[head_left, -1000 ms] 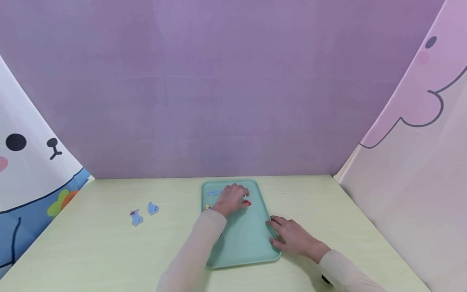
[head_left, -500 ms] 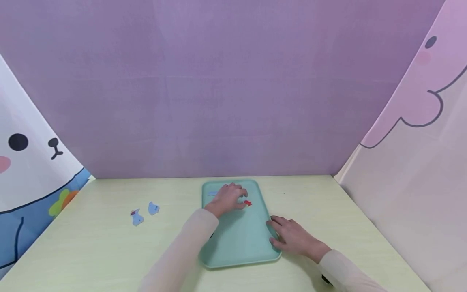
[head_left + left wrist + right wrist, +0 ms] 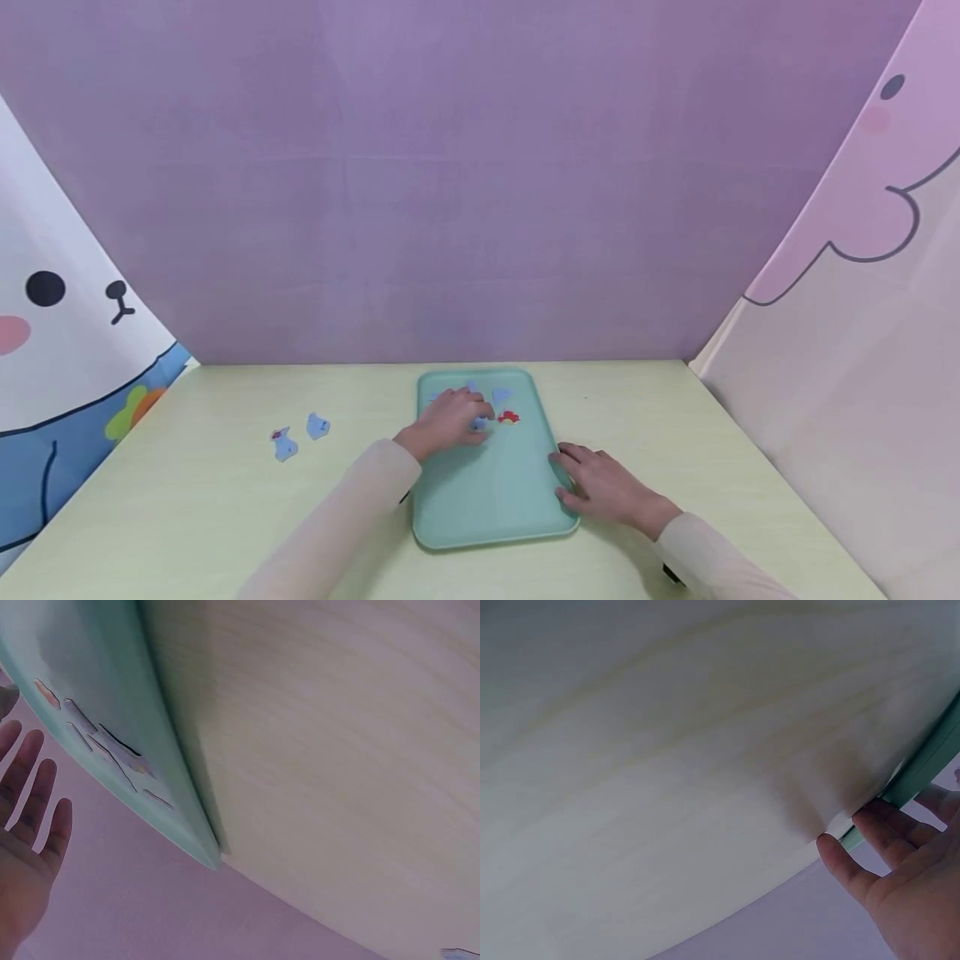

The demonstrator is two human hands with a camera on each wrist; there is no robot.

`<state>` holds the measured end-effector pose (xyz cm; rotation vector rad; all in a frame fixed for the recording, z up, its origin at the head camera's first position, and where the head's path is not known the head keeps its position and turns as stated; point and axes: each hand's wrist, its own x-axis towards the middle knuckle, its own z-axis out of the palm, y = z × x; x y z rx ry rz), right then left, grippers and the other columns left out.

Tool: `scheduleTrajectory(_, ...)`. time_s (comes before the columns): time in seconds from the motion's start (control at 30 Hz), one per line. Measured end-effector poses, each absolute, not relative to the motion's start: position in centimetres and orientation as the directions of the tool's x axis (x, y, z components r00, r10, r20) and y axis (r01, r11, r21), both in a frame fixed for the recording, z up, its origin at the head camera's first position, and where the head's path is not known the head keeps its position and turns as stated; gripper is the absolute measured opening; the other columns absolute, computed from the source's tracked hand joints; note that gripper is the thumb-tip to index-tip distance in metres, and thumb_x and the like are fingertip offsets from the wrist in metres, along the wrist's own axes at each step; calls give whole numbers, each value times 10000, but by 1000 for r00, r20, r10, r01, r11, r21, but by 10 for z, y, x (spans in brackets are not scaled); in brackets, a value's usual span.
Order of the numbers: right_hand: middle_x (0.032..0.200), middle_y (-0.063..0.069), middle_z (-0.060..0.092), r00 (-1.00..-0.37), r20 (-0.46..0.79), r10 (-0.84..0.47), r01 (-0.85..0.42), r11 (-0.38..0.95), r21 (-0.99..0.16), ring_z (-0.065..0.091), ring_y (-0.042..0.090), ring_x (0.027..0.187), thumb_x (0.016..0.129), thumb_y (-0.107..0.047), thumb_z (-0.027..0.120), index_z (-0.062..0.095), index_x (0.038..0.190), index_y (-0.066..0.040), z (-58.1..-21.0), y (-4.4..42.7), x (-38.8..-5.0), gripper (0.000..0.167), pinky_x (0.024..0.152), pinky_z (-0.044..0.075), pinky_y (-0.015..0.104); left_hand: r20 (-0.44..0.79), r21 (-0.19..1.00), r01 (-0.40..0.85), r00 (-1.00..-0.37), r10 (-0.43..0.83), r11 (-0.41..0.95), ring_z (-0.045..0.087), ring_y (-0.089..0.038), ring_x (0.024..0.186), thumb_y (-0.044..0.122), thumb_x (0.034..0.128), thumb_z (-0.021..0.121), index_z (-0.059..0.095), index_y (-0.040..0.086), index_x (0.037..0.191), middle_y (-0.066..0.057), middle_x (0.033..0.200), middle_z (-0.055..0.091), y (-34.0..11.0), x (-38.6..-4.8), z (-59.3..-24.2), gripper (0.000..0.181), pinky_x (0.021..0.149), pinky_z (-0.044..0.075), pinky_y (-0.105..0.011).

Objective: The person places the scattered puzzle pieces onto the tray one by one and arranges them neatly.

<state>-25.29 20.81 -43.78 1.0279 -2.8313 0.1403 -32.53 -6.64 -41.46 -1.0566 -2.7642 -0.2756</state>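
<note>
A green tray [image 3: 495,492] lies on the table with several small paper pieces near its far end. The left hand [image 3: 447,421] hovers over these pieces, fingers spread and loosely bent, holding nothing that shows. Beside its fingertips lie a blue piece [image 3: 479,424], a red piece [image 3: 508,417] and a pale blue piece [image 3: 501,395]; others are partly hidden behind the hand. In the left wrist view the fingers of the left hand [image 3: 30,817] are extended. The right hand [image 3: 603,489] rests against the tray's right edge, its fingers relaxed, also seen in the right wrist view [image 3: 907,862].
Two blue pieces, one with a red spot [image 3: 285,446] and one plain-edged [image 3: 317,426], lie on the table [image 3: 225,500] left of the tray. A purple curtain [image 3: 450,183] stands behind the table, with printed cloths at both sides.
The left hand has moved left and slightly nearer, uncovering the red piece and pale blue pieces around it. The right hand stays at the tray's edge.
</note>
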Motion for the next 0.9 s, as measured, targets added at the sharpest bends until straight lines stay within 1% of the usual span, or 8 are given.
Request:
scheduleTrajectory(0.3,1264,161,517,-762,146,-630,-642,766,-44,511,292,1151,867,-317,559,519,1243,-41,-438,209,-254,468,849,463,461,248,70,702,-700,669,709,548,-180,961,271,790,690,687,182,990,38,1010,646,-91,-318,-416,219,840,444,-383)
scheduleTrajectory(0.43,1268,164,514,-767,138,-627,-637,769,-48,506,296,1156,868,-317,557,518,1246,-40,-438,209,-254,470,854,460,465,260,59,707,-692,673,705,551,-175,938,275,788,691,689,175,979,38,979,647,-104,-316,-417,216,811,452,-371)
scheduleTrajectory(0.63,1275,170,510,-770,131,-625,-635,771,-56,504,302,1160,870,-319,556,515,1251,-39,-436,209,-253,475,854,460,472,272,93,700,-702,658,708,548,-168,928,254,791,694,683,156,983,38,968,643,-123,-310,-416,216,753,450,-354)
scheduleTrajectory(0.9,1269,170,515,-766,141,-627,-638,769,-50,511,299,1153,869,-321,558,521,1245,-47,-437,209,-253,467,845,465,464,257,108,691,-713,652,714,550,-153,912,252,781,709,682,153,1001,45,968,645,-148,-304,-416,243,758,459,-343)
